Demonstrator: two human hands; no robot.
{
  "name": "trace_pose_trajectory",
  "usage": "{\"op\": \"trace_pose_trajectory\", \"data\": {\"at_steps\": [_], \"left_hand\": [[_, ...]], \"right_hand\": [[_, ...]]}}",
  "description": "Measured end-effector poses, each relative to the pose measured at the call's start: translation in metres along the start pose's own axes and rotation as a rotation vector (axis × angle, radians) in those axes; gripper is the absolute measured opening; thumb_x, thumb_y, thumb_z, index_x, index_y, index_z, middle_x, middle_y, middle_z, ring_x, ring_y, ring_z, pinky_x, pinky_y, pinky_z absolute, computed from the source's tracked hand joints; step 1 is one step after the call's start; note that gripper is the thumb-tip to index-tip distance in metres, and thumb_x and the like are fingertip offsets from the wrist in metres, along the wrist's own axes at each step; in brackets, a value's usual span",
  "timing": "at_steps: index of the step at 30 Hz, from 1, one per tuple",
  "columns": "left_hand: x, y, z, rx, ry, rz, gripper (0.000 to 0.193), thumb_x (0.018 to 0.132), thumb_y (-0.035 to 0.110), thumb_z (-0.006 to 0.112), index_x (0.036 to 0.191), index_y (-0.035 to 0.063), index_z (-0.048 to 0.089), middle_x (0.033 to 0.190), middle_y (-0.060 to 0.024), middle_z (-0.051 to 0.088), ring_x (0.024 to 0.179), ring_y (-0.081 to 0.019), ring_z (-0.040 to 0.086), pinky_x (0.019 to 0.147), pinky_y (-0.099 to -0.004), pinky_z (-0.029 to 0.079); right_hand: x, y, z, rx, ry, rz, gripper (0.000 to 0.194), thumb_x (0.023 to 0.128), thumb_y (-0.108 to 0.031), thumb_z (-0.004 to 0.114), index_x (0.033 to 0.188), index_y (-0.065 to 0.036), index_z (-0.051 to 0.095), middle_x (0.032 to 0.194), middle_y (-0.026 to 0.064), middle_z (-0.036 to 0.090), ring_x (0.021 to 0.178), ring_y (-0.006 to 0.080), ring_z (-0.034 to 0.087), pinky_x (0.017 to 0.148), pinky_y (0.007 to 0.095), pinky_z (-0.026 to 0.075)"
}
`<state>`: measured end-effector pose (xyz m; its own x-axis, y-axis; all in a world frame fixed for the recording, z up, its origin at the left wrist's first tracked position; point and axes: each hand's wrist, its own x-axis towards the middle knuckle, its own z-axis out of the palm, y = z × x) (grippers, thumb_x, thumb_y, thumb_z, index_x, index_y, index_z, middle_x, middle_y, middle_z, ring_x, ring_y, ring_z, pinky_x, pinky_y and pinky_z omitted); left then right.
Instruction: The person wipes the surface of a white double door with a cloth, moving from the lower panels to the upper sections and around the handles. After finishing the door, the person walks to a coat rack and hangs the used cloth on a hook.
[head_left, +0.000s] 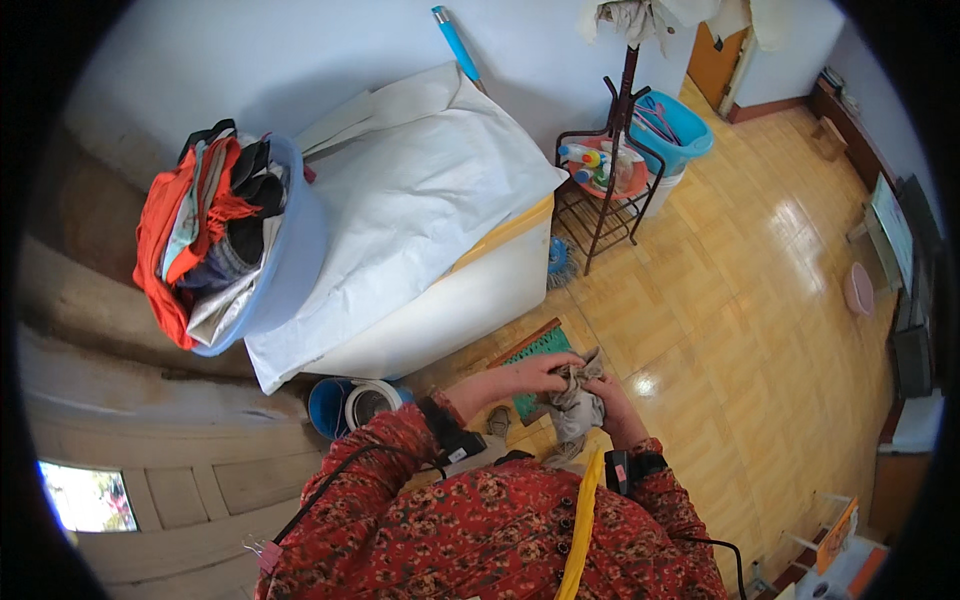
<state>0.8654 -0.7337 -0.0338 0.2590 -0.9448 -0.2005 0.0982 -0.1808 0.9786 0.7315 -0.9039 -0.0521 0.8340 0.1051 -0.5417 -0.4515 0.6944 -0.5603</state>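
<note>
A crumpled greyish cloth (576, 411) is bunched between both hands in front of the body, a little below the picture's middle. My left hand (551, 373), reaching in from the left side of the picture, grips its upper part. On the other side, my right hand (611, 401) holds the cloth's right edge. Which arm belongs to which side follows from the sleeves, both red and floral. Beneath the hands lie a green mat (541, 349) and a shoe (498, 421) on the floor.
A blue tub (304, 247) heaped with clothes (169, 232) stands on a white-covered appliance or chest (420, 180). Beyond is a dark metal rack (592, 225) with bottles, beside a blue basin (679, 150). Buckets (328, 407) stand at the lower left; a pink basin (859, 289) is far right.
</note>
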Motion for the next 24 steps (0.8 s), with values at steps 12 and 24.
{"op": "trace_pose_trajectory", "data": {"at_steps": [12,24], "left_hand": [[0.051,0.016,-0.228,-0.311,0.518,-0.227,0.061,0.083,0.031,0.06,0.138,0.0148,0.038,0.121,-0.0012,0.051,0.095,-0.0155,0.056,0.07,-0.0297,0.044],[0.013,0.035,-0.258,0.148,0.702,0.223,0.047,0.089,0.001,0.048,0.135,0.0022,0.042,0.136,-0.0071,0.046,0.124,-0.0186,0.045,0.106,-0.0307,0.032]], "right_hand": [[0.017,0.026,0.031,0.138,0.184,-0.147,0.033,0.084,-0.007,0.057,0.116,0.002,0.057,0.106,0.0112,0.066,0.092,0.0225,0.066,0.083,0.0342,0.054],[0.032,0.011,0.063,0.114,0.244,-0.122,0.034,0.085,-0.01,0.059,0.117,0.001,0.057,0.107,0.0108,0.066,0.091,0.0211,0.066,0.081,0.0333,0.054]]}}
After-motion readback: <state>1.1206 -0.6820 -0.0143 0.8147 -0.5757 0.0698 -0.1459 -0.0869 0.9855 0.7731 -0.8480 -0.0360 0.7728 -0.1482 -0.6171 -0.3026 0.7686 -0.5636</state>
